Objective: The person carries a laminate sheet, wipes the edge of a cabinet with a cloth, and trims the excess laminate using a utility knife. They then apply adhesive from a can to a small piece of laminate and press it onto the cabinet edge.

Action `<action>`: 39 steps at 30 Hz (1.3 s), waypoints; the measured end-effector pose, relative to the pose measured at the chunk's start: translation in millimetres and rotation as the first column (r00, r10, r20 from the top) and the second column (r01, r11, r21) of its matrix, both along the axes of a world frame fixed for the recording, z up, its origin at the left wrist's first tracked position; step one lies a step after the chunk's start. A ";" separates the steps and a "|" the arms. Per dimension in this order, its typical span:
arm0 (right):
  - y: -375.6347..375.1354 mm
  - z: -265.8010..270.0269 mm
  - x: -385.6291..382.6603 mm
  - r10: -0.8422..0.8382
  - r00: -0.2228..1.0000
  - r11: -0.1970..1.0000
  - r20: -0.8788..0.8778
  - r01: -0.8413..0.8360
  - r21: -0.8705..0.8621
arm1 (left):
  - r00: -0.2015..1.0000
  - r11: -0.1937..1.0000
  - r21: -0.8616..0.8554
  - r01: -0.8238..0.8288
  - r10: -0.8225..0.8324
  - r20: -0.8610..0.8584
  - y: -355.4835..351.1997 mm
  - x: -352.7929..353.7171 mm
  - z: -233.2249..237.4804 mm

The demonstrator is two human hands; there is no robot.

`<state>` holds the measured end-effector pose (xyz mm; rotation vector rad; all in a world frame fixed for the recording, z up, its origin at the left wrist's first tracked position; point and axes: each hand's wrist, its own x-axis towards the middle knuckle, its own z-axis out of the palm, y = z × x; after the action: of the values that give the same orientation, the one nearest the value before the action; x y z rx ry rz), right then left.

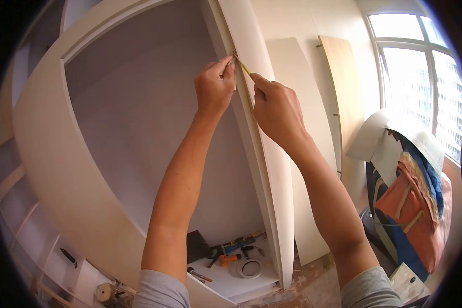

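Both arms reach up to the edge of a pale cabinet frame point(256, 154). My left hand point(214, 88) is closed in a pinch against that edge, and whatever lies between its fingertips is too small to make out. From the right, my right hand point(278, 105) grips a thin yellow stick-like tool point(245, 66), whose tip meets the frame close to my left fingertips. The fist hides the tool's other end, so its exact kind does not show.
On the cabinet floor lie an orange power tool point(229, 260), a roll of tape point(249, 268) and other tools. Loose boards point(344, 92) lean on the wall at right. Beside the window point(408, 72) stands a heap with a red-orange bag point(403, 192).
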<state>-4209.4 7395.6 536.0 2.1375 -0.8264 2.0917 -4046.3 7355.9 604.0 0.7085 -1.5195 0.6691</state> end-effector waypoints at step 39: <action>14.4 31.2 10.1 -0.023 1.000 0.988 0.003 0.022 0.155 | 0.986 0.984 -0.165 -0.060 0.084 0.142 -24.5 8.3 10.5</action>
<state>-4199.3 7410.0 567.2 2.1857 -1.0416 2.0861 -4038.0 7331.4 614.5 0.6049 -1.5605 0.9054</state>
